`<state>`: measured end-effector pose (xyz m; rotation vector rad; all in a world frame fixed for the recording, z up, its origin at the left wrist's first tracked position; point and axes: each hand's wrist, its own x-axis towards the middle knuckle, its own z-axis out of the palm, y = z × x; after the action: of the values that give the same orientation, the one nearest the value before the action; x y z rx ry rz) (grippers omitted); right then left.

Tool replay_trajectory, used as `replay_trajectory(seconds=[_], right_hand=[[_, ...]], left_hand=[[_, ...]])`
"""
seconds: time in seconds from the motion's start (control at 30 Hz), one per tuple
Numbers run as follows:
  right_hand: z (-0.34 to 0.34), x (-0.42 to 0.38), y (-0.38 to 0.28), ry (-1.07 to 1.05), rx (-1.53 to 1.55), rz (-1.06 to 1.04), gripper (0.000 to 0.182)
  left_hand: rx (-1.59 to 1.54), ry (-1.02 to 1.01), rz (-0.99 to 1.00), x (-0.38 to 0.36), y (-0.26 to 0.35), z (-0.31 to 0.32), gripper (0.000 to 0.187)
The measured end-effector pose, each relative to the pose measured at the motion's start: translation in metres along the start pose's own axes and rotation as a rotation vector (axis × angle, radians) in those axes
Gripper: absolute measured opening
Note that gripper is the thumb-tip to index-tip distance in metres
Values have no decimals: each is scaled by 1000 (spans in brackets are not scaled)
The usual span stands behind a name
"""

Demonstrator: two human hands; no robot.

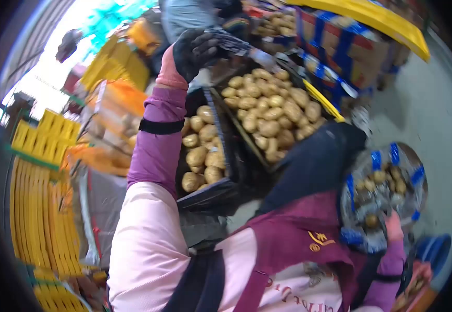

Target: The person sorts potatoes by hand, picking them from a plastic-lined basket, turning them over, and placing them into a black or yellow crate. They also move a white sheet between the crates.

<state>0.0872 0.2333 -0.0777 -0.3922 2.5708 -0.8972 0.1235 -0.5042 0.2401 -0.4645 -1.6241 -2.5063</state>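
My left hand [197, 52], in a black glove, is raised beyond the left potato crate, its fingers loosely bent and apart with nothing visible in them. Below it stands a black crate [205, 193] of potatoes [197, 156]. Beside that, a second dark crate [244, 138] holds a heap of potatoes [272, 112]. At the right, my right hand [386, 214] reaches into a round, plastic-lined container [417, 195] patched with blue tape. Small potatoes [379, 177] lie inside, and one potato [371, 221] is close to its fingers. Blur and plastic hide its grip.
A co-worker's gloved hand [263, 59] is at the far edge of the second crate. Yellow crates [44, 218] are stacked at the left, near orange net sacks [101, 158]. A blue-taped cardboard box [335, 57] stands at the back, and a blue tub [436, 252] at lower right.
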Motion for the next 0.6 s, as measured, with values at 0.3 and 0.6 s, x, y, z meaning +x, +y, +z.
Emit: replay_trajectory(seconds=[0.3,0.6], right_hand=[[-27,-24,-2,191,1,598,45],[19,53,46,-123,-366,828,48]], left_hand=[[-48,-501,-314,122,-282,361,35],[487,-428,-145,102,-404,355,36]])
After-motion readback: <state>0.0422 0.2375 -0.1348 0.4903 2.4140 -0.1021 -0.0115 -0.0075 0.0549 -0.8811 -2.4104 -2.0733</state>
